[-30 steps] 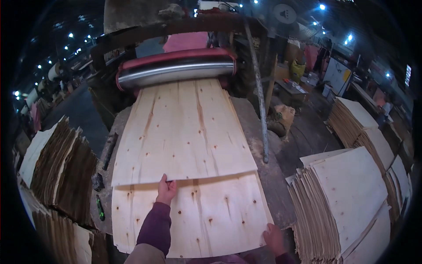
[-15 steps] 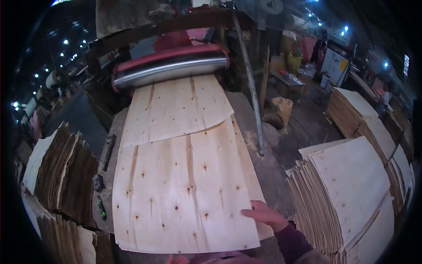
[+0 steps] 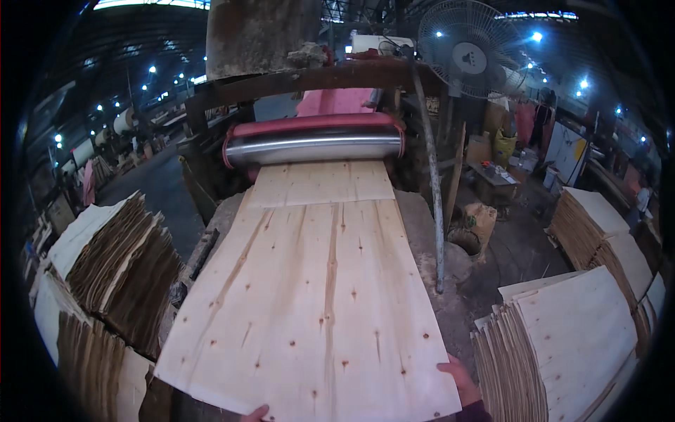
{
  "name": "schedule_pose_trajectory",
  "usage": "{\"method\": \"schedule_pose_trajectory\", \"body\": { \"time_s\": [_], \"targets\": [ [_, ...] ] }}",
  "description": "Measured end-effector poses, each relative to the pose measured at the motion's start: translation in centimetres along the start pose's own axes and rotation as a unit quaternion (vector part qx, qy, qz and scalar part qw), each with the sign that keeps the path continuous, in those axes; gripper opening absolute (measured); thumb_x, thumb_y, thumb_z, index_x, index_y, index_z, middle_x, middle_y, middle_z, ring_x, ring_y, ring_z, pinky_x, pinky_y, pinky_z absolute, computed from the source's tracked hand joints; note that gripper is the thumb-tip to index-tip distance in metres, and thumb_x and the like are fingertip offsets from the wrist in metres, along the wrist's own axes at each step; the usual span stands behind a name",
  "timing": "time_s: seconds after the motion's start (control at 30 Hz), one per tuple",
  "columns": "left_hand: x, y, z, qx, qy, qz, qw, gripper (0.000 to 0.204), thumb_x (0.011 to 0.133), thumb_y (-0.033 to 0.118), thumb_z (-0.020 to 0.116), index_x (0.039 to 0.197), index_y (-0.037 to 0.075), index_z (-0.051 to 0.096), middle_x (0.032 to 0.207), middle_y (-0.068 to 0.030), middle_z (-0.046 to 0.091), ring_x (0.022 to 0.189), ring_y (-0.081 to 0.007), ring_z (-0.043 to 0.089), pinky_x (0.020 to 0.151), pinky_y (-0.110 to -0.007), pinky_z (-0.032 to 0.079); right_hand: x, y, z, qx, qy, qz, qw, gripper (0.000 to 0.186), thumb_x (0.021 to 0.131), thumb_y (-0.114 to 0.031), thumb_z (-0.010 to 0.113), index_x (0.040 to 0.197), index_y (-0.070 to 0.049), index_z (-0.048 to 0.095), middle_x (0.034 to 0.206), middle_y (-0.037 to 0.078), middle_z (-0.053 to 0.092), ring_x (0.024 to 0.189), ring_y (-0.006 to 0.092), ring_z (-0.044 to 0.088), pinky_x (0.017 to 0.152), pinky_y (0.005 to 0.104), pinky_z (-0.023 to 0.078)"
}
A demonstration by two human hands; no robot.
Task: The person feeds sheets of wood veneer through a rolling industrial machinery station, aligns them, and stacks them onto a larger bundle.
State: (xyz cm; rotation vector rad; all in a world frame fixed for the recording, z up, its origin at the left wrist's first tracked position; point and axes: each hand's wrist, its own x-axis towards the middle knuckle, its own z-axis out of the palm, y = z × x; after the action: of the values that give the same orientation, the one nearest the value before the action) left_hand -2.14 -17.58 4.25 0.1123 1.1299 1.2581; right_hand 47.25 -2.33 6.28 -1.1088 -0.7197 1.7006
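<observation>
Far sheet [image 3: 320, 184] has moved up since a second ago: its trailing edge was well down the bed, now just a short strip shows in front of the steel roller [image 3: 316, 146]. Near sheet [image 3: 316, 281] now fills most of the bed [image 3: 425, 232], flat or nearly so, far edge meeting that strip; can't tell from here which one overlaps. Left hand [image 3: 254, 413] was up mid-bed lifting an edge, now it's down at the near edge. Only a bit of it shows, so can't tell whether it's pinching or just resting there. Right hand [image 3: 461, 382] is clamped on the near sheet's right edge by the near corner, thumb on top, remaining fingers hidden. My read: far sheet is mostly taken up, near sheet is roughly square behind it, a bit of skew possible. Left stack [image 3: 119, 253] and right stack [image 3: 576, 323] stand either side, pole [image 3: 434, 190] leans just right of the bed. Neither hand is near the roller.
</observation>
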Motion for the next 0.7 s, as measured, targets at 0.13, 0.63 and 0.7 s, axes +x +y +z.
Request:
{"method": "schedule_pose_trajectory", "body": {
  "time_s": [0.13, 0.63, 0.7],
  "targets": [
    [-3.6, -3.3, -0.6, -0.063, 0.059, -0.057, 0.995, 0.031, 0.096, 0.019, 0.052, 0.118, -0.003, 0.053, 0.106, -0.0122, 0.065, 0.096, -0.0205, 0.064, 0.081, -0.032, 0.054, -4.8, -6.3, 4.7, -0.028, 0.026, 0.002, 0.999, 0.048, 0.082, -0.010, 0.055, 0.128, 0.006, 0.050, 0.116, 0.014, 0.062, 0.103, 0.0209, 0.062, 0.090, 0.0327, 0.048],
    [11.1, 2.8, 10.0, -0.158, -0.026, -0.011, 0.987, 0.023, 0.094, 0.019, 0.051, 0.109, 0.002, 0.055, 0.107, -0.0104, 0.064, 0.101, -0.0231, 0.061, 0.085, -0.034, 0.052, -2.7, 6.4, 0.0, -0.541, 0.253, -0.199, 0.777, 0.033, 0.088, -0.014, 0.053, 0.116, 0.004, 0.055, 0.109, 0.023, 0.062, 0.102, 0.0331, 0.061, 0.089, 0.0394, 0.048],
    [15.6, 3.4, 9.7, -0.229, -0.026, -0.039, 0.972, 0.026, 0.097, 0.019, 0.047, 0.112, -0.001, 0.052, 0.106, -0.0141, 0.063, 0.095, -0.0243, 0.062, 0.079, -0.038, 0.054, -2.9, 9.2, 0.6, -0.598, 0.230, -0.209, 0.739, 0.035, 0.087, -0.014, 0.052, 0.117, 0.004, 0.055, 0.108, 0.024, 0.061, 0.103, 0.0376, 0.060, 0.091, 0.0426, 0.046]
  ]
}}
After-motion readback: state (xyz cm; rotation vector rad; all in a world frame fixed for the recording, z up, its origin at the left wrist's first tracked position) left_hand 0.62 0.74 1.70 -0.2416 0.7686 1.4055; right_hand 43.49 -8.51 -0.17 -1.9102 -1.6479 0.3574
